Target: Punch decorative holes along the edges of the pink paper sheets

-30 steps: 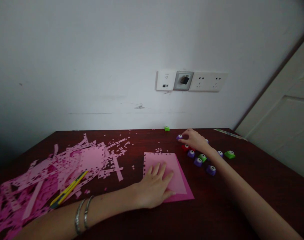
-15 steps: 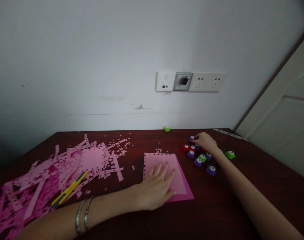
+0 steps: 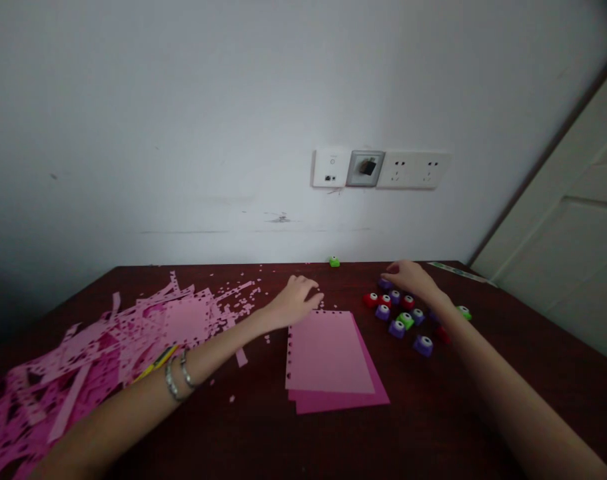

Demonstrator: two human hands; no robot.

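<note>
My left hand (image 3: 296, 301) hovers at the far left corner of the pink paper stack, its thumb and fingers apart and nothing held. Light pink sheets (image 3: 328, 353) with small punched holes along the left and far edges lie over a darker pink sheet (image 3: 343, 402). My right hand (image 3: 412, 280) is at the far side of a group of small craft punches, fingers parted just above a purple craft punch (image 3: 384, 284). Nearby stand red (image 3: 370, 300), green (image 3: 406, 321) and purple (image 3: 423, 345) craft punches, some partly behind my right forearm.
Cut pink paper scraps (image 3: 83, 373) and tiny punched bits cover the left of the dark red table (image 3: 263, 440). A yellow utility knife (image 3: 156, 363) lies partly behind my left forearm. One green craft punch (image 3: 334, 262) stands by the wall; a patterned strip (image 3: 460, 272) lies far right.
My left hand has lifted off the paper and moved to its far left corner. My right hand has carried a purple craft punch rightward to the group and parted its fingers from it.
</note>
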